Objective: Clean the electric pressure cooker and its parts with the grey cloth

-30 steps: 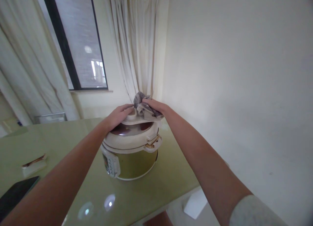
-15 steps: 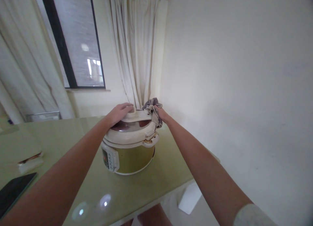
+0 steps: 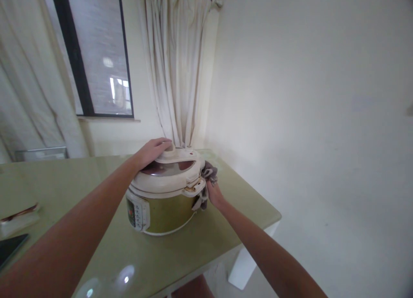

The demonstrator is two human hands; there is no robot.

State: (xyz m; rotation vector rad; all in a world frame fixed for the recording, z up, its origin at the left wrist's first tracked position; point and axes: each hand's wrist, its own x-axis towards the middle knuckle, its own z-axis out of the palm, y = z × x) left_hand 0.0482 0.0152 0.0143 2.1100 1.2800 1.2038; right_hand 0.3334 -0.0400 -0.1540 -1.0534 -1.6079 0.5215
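An electric pressure cooker (image 3: 167,214) with a white lid, a greenish body and a button panel on its left stands upright on the table. My left hand (image 3: 153,152) lies over the top of the lid, its fingers bent over the white lid handle (image 3: 176,155). At the cooker's right side, my right hand (image 3: 214,192) is closed on a crumpled grey-brown cloth (image 3: 209,173). The cloth touches the cooker's side just below and beside the lid's rim. Part of the right hand's fingers is hidden by the cloth.
The cooker stands on a pale green, glossy table (image 3: 248,216), whose right corner lies near the white wall (image 3: 306,117). A dark flat device (image 3: 11,248) and a small pale packet (image 3: 21,220) are at the left. Behind hang curtains (image 3: 174,66) beside a window (image 3: 100,53).
My right hand has moved the cloth from the lid's top right edge down to the cooker's right side. The left hand stays on the lid handle. The view has shifted slightly.
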